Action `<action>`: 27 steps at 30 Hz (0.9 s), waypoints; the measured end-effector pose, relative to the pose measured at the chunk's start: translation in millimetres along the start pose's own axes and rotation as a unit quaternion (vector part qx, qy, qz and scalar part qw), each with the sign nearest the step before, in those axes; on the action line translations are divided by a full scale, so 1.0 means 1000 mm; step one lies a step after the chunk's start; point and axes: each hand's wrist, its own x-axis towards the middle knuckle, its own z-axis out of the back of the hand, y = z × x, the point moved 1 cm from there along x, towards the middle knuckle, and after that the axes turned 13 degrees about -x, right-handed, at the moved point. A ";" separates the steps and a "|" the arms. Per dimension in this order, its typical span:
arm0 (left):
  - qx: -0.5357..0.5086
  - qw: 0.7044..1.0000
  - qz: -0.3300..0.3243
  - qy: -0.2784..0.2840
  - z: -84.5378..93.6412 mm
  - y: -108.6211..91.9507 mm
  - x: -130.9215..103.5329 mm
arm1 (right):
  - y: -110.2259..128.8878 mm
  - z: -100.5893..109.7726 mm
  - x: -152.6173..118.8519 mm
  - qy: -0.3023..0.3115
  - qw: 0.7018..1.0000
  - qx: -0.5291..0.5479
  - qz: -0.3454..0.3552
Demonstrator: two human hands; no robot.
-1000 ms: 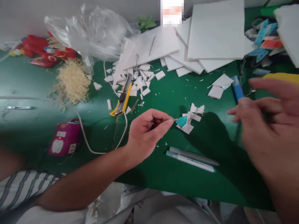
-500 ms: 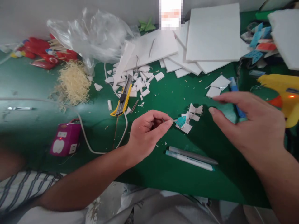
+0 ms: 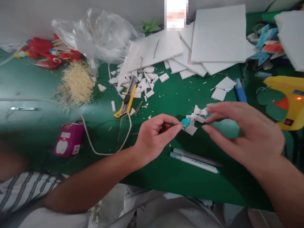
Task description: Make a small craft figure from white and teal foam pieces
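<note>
A small teal piece with dark dots (image 3: 186, 123) is pinched between the thumb and forefinger of my left hand (image 3: 155, 136). Just beyond it, small white scraps (image 3: 198, 114) lie in a cluster on the green table (image 3: 152, 172). My right hand (image 3: 247, 136) hovers right of the teal piece, thumb and fingers apart, with nothing visible between them. Two markers, one grey (image 3: 197, 157) and one white with teal ends (image 3: 194, 162), lie below the hands.
A yellow cutter (image 3: 127, 98) lies by white foam scraps (image 3: 144, 84). Foam boards (image 3: 218, 34) and a plastic bag (image 3: 102, 34) are at the back. A yellow glue gun (image 3: 287, 101) is at right, a purple power adapter (image 3: 68, 139) at left. Another person's striped clothing (image 3: 26, 190) shows lower left.
My right hand has moved left, closer to the teal piece, its fingers still apart. My left hand has shifted slightly right with the piece. The whole view has also shifted a little.
</note>
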 end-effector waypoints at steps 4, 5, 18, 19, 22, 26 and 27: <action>-0.019 1.000 0.013 0.012 -0.005 0.004 -0.002 | 0.018 -0.009 -0.001 -0.006 0.994 0.048 0.094; -0.020 1.000 0.017 0.017 -0.006 0.005 -0.003 | 0.020 -0.012 -0.001 -0.006 0.993 0.055 0.100; -0.006 0.999 0.027 0.022 -0.006 0.001 -0.005 | 0.029 -0.008 0.001 -0.017 0.995 0.022 0.096; 0.002 0.999 0.029 0.019 -0.006 0.000 -0.005 | 0.029 -0.007 0.000 -0.011 0.996 0.032 0.088; 0.017 0.999 0.032 0.025 -0.007 -0.002 -0.007 | 0.027 -0.008 -0.001 0.017 0.994 0.078 0.081; 0.008 0.998 0.043 0.052 -0.010 -0.002 -0.009 | 0.027 -0.008 0.001 0.050 0.989 0.127 0.064; 0.006 0.997 0.042 0.058 -0.011 -0.003 -0.009 | 0.028 -0.007 0.001 0.055 0.988 0.133 0.053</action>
